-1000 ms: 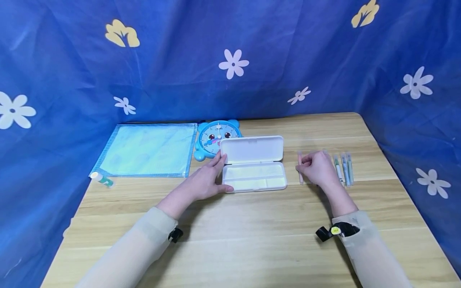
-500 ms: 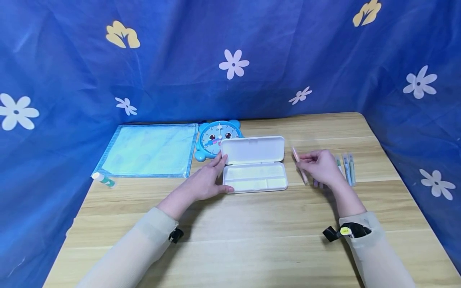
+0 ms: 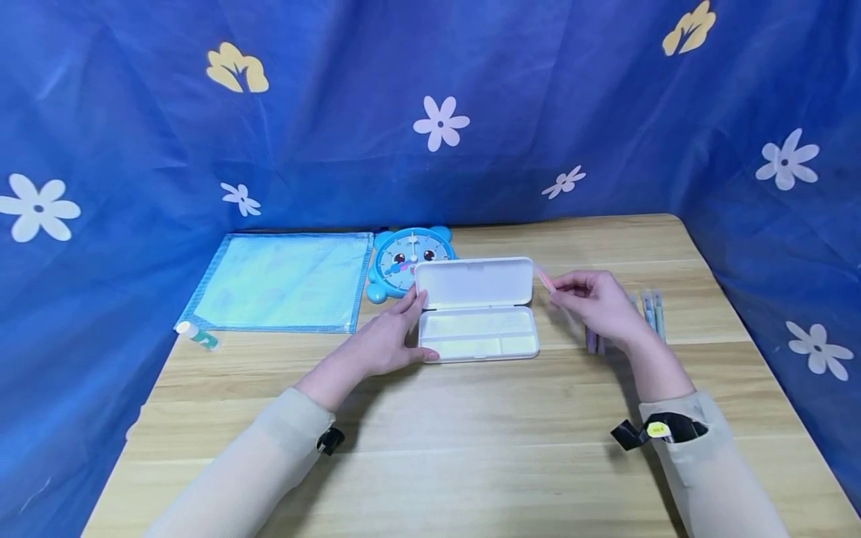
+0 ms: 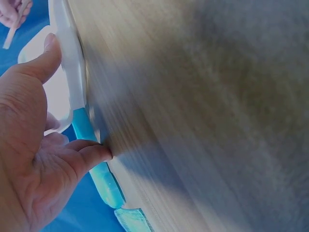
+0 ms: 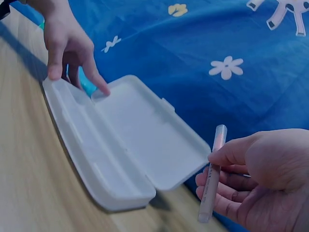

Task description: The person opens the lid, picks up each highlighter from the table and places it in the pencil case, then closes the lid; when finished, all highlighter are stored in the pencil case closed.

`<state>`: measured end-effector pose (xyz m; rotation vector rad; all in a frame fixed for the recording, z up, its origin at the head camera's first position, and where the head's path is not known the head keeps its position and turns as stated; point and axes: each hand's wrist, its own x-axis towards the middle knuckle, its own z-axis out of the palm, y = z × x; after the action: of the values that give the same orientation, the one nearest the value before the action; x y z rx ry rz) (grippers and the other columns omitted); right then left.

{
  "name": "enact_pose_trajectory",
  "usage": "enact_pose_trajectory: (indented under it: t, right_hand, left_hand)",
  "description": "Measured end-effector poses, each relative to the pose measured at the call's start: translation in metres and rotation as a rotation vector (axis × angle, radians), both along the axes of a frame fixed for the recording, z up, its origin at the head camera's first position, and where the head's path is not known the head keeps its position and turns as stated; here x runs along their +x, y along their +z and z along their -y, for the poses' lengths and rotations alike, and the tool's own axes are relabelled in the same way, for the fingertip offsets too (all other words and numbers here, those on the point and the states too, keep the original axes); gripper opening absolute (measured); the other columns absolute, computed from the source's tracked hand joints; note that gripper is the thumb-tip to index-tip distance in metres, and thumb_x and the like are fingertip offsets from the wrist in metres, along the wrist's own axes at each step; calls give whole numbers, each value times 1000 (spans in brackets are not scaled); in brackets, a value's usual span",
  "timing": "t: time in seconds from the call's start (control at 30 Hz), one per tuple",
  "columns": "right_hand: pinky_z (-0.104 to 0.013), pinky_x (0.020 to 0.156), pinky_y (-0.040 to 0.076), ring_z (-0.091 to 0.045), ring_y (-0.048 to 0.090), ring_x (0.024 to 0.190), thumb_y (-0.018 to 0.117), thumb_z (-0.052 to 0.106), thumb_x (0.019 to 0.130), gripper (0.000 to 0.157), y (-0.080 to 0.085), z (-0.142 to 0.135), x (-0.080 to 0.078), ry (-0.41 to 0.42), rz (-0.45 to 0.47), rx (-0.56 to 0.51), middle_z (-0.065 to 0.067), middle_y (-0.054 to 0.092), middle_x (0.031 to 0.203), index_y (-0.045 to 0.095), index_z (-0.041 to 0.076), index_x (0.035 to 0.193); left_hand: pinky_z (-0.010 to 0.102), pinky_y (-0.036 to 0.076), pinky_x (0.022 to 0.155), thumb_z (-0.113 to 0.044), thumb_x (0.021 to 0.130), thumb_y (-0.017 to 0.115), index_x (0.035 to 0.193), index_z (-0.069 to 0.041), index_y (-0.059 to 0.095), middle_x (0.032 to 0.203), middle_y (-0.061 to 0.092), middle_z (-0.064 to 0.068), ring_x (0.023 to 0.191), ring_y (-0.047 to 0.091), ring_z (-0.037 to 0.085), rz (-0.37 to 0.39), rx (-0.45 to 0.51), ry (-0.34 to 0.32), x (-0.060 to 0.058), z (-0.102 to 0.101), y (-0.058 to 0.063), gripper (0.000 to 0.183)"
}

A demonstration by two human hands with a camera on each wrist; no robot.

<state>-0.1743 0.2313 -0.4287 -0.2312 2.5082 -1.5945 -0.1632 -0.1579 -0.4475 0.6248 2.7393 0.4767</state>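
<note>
A white pencil case lies with its lid raised, its compartments bare. My left hand spans its left end, thumb on the front rim and index fingertip on the lid. In the right wrist view, my right hand pinches a slim marker with a clear cap and pinkish tip between thumb and fingers. The marker is tilted beside the lid's right edge. Several other markers lie right of that hand, and a purple one shows below it, partly hidden.
A blue toy clock sits behind the case, partly covered by its lid. Left of it lie a light-blue mesh pouch and a glue stick. A blue flowered curtain hangs behind the wooden table.
My right hand has lifted the marker from the row, tilting its top left and bringing it closer to the case. The left hand stays at the case.
</note>
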Motion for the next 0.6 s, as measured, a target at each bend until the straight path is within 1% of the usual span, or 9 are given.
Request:
enact_pose_trajectory:
  t: [0.1, 0.2, 0.3, 0.43, 0.6]
  right_hand:
    - [-26, 68, 53, -32, 71, 90, 74, 16, 101, 30, 7, 6, -2, 15, -49, 19, -20, 77, 105, 74, -7, 121]
    - [-25, 69, 55, -26, 69, 89, 76, 16, 100, 27, 12, 14, -4, 40, -98, 38, -15, 77, 105, 76, -4, 119]
    - [-25, 74, 56, -27, 70, 91, 77, 14, 99, 24, 13, 25, -7, 77, -119, 54, -13, 77, 103, 78, -2, 117]
    - [-27, 75, 56, -26, 70, 89, 77, 10, 99, 20, 13, 42, -11, 132, -132, 85, -9, 78, 98, 80, 1, 115]
    - [-32, 76, 57, -21, 69, 86, 77, 8, 98, 17, 14, 66, -13, 226, -158, 123, -4, 77, 96, 81, 2, 113]
  left_hand:
    - [51, 36, 120, -67, 87, 78, 171, -15, 11, 175, 2, 11, 152, 33, 40, 4, 2, 0, 1, 0, 0, 120]
    - [51, 36, 120, -66, 87, 78, 171, -15, 10, 175, 1, 10, 153, 32, 40, 6, 6, -3, 1, 0, 1, 120]
    - [50, 37, 120, -66, 87, 78, 171, -15, 10, 176, 0, 9, 153, 32, 39, 7, 8, -5, 2, 1, 1, 119]
    - [50, 38, 119, -67, 87, 77, 171, -15, 10, 176, -1, 9, 153, 33, 39, 9, 10, -10, 2, 1, 1, 119]
    - [49, 38, 119, -68, 87, 77, 171, -15, 10, 176, -1, 8, 153, 32, 38, 12, -2, -7, 2, 1, 1, 119]
